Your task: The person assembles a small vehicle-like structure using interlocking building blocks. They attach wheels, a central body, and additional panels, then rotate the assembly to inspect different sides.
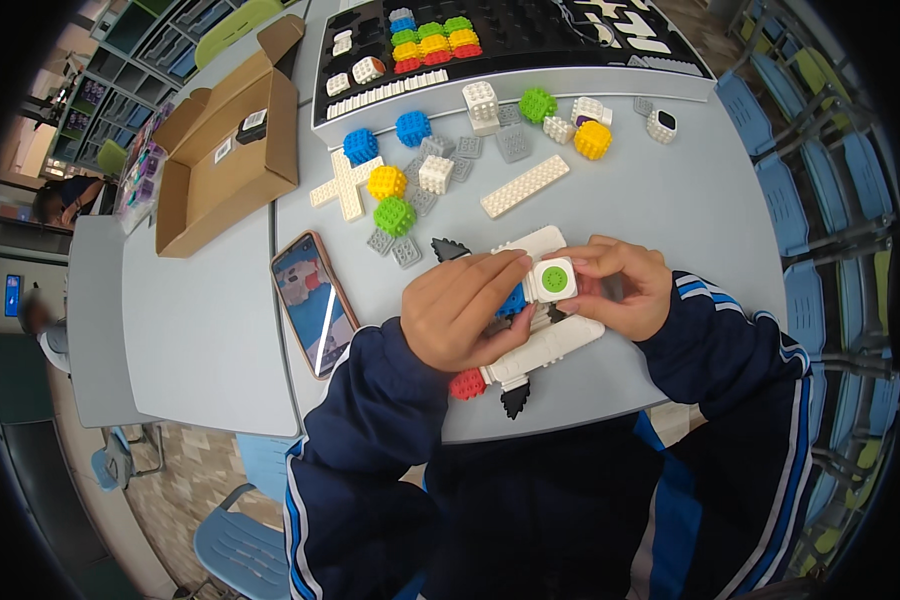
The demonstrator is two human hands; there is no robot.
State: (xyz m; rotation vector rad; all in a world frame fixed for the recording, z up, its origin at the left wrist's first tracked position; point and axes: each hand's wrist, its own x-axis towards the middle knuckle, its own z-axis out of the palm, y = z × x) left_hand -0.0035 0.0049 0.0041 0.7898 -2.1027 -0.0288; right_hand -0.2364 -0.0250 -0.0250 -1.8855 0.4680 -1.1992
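- So the cube (555,281), white with a green disc on top, is the bit that matters: it's above the build (552,348), over the table (690,190) close to its near edge.
- Right hand (625,287) has it pinched, thumb and fingers coming in from the right side, so that's the nearer hand.
- Left hand (460,308) is curled round the blue block (513,301) just left of the cube, thumb on the near side, fingers over the far side. Both hands gripping, nothing let go.
- Key relation imo: cube and blue block sit side by side, cube to the right, so the line between the two grips runs roughly left to right. Can't tell if they're locked together.
- Build's long axis slants, red block (467,385) at the near-left end, other end up toward the right. Black fin (515,401) pokes out toward the near edge.
- Further out: phone (315,305) left of the left hand, strip (525,187) beyond both hands, tray (520,96) along the far edge.
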